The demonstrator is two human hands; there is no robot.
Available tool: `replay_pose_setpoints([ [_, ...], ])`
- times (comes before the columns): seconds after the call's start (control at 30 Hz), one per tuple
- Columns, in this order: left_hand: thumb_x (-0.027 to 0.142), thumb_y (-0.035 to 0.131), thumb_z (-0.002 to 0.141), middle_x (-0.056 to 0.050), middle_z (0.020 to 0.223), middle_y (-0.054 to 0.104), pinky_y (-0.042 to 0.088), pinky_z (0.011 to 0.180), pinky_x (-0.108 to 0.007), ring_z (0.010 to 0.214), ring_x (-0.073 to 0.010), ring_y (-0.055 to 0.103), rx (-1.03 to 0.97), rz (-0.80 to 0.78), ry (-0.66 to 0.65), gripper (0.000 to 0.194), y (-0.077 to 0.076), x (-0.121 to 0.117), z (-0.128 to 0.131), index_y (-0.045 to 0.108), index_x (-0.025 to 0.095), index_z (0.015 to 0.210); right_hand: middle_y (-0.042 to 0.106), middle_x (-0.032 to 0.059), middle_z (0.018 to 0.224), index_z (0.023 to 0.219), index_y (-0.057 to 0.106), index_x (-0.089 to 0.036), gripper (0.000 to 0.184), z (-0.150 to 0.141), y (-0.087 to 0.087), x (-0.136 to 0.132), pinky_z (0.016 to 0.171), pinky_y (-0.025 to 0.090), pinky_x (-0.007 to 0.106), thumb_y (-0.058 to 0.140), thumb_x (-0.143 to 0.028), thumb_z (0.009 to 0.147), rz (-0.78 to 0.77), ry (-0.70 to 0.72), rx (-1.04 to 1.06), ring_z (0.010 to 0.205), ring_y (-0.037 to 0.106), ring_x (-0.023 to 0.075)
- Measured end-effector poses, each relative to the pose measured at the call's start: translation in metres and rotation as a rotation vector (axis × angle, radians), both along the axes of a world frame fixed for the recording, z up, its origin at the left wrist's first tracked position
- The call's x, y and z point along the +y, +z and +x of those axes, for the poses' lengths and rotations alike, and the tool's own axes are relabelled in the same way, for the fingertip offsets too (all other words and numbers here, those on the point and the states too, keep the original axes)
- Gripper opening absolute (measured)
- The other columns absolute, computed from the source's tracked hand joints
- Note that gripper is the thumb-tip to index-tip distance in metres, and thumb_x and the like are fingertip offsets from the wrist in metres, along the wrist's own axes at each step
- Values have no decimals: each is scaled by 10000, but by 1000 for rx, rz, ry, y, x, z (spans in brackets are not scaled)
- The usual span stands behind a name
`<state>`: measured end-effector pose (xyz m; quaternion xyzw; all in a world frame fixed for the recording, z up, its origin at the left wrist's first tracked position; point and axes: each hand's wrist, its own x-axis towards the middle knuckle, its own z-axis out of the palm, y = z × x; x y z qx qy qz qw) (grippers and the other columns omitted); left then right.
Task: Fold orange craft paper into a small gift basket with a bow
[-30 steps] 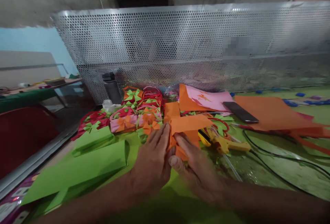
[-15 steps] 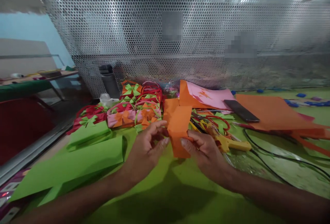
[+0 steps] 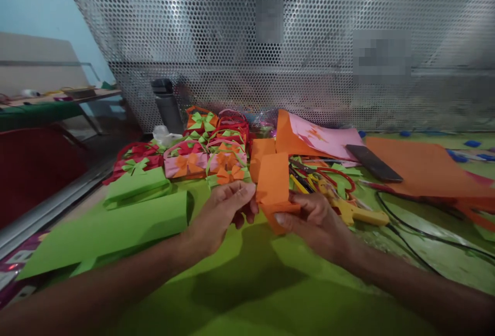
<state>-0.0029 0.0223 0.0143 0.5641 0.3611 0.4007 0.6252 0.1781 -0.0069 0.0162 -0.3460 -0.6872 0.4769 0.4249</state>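
Observation:
A folded orange paper piece (image 3: pixel 273 178) stands up in front of me, its lower part creased and bent over. My right hand (image 3: pixel 319 222) grips that lower fold at its right side, thumb in front and fingers behind. Close against the left edge of the paper is my left hand (image 3: pixel 224 209), its thumb pressed to the bent fingers; whether the paper's edge is between them I cannot tell. Behind the piece, another orange paper part (image 3: pixel 260 153) shows. Small paper bags with bows (image 3: pixel 187 163) are grouped behind my left hand.
Green folded paper (image 3: pixel 116 235) lies at left, near a dark bottle (image 3: pixel 168 106). Right of my hands are a yellow glue gun (image 3: pixel 363 216) with a black cable, red-handled scissors (image 3: pixel 340 173), a phone (image 3: pixel 374 163) and orange sheets (image 3: pixel 421 165). A perforated metal panel (image 3: pixel 216 26) stands behind.
The lower part of the orange paper has tilted and its fold now sticks out to the right. My left thumb has closed up onto the fingers. The camera view has tipped downward.

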Motion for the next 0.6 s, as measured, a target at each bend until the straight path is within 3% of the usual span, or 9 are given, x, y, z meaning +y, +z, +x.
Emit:
replay_pose_setpoints([
  [0.07, 416, 549, 811, 20, 640, 551, 297, 420, -169, 517, -72, 486, -7, -2, 27, 245, 5, 5, -1, 573, 172, 807, 630, 21, 844, 868, 653, -198, 137, 2, -1, 0, 718, 463, 286, 569, -210, 760, -15, 6, -25, 792, 574, 164],
  [0.13, 398, 607, 773, -9, 812, 608, 364, 492, -176, 663, -103, 547, -8, 46, 50, 327, 12, 13, -4, 557, 208, 1035, 633, 17, 843, 842, 649, -191, 125, 4, 1, -1, 682, 462, 255, 572, -176, 745, -54, 42, -67, 786, 577, 157],
  [0.27, 479, 584, 768, -73, 1185, 544, 432, 782, -286, 1039, -212, 511, 21, 161, -80, 491, 24, 31, -15, 501, 226, 1180, 589, -11, 771, 750, 620, -170, 109, 8, 9, -1, 597, 428, 193, 561, -88, 708, -100, 171, -170, 694, 547, 115],
  [0.33, 493, 611, 739, -63, 1211, 534, 383, 893, -314, 1106, -219, 474, 66, 233, -136, 482, 26, 38, -21, 545, 227, 1136, 562, -23, 759, 740, 609, -158, 117, 9, 12, 0, 597, 413, 185, 561, -61, 696, -87, 226, -223, 674, 517, 98],
  [0.4, 450, 660, 707, -51, 1132, 590, 338, 949, -314, 1098, -209, 486, 100, 269, -198, 359, 26, 41, -25, 631, 210, 973, 550, -25, 760, 774, 608, -148, 115, 9, 14, 1, 600, 408, 191, 570, -68, 700, -90, 267, -248, 665, 493, 92],
  [0.5, 347, 693, 692, -39, 933, 668, 373, 903, -308, 978, -188, 564, 99, 227, -267, 165, 25, 41, -25, 657, 188, 717, 546, -13, 758, 773, 608, -133, 69, 9, 13, 2, 597, 409, 205, 589, -104, 714, -77, 303, -255, 670, 477, 98],
  [0.6, 331, 697, 681, -37, 811, 682, 416, 806, -279, 838, -161, 596, 80, 222, -255, 165, 25, 39, -22, 661, 170, 684, 525, -18, 732, 718, 600, -138, 34, 10, 13, 4, 597, 406, 209, 586, -107, 725, -14, 361, -220, 665, 463, 95],
])
